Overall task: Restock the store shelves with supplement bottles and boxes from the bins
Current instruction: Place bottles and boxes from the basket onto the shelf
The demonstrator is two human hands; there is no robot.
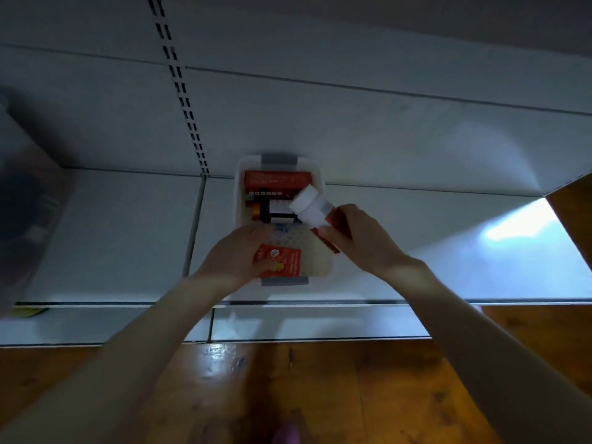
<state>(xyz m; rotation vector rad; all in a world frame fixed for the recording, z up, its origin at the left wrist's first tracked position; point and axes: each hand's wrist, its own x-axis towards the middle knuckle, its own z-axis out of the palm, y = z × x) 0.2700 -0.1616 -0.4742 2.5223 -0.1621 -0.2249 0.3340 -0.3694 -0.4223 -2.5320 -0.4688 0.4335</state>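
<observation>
head view. right hand (358, 240): fingers curled tight around the red lower body of a bottle (315, 213), thumb across its near side. the bottle is tilted, its white cap (304, 200) pointing toward 10 o'clock, raised above the bin's right rim, at 11 o'clock from the hand.

left hand (238, 256): palm down inside the near half of the white bin (320, 177), fingers loosely bent and resting on a red box (288, 262) lying flat at the bin's near end. whether the fingers actually clamp the box cannot be told; the fingertips are blurred and part of the box is covered.

bin contents: at 12 o'clock from the left hand, an orange-red box (277, 181) lies along the far wall; just nearer, a dark bottle with a gold cap (266, 211) lies on its side. the bin floor shows bare between the far items and the red box.

the bin stands on a white shelf (112, 235), lengthwise front to back, grey handles at the near and far ends. wooden floor (320, 395) below at 6 o'clock.
</observation>
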